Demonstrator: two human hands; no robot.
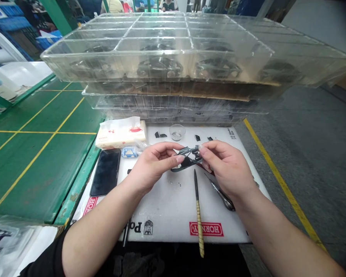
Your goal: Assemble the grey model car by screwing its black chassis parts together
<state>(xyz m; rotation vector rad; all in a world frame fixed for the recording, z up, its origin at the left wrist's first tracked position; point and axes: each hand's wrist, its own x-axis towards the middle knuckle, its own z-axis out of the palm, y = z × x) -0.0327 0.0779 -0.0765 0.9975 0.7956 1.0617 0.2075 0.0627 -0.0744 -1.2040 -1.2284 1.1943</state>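
Holding a dark model car part in the air above a white foam board, between the left hand and the right hand. Fingers of both hands: closed narrow, pinching the part from either side. Glossy black strip: directly under the part, touching it or joined to it, cannot tell which.

On the board: one pointed hand tool with a gold-banded handle, tip just below the part; one pair of steel tweezers, partly under the right hand; one small clear cup; several small black pieces near the cup; one red HORNBY label, printed.

At the board's left edge: one dark smartphone, lying flat; one tissue packet.

Beyond the board: stacked clear compartmented trays, holding dark model car bodies.

Left of the board: green counter, marked with yellow lines.
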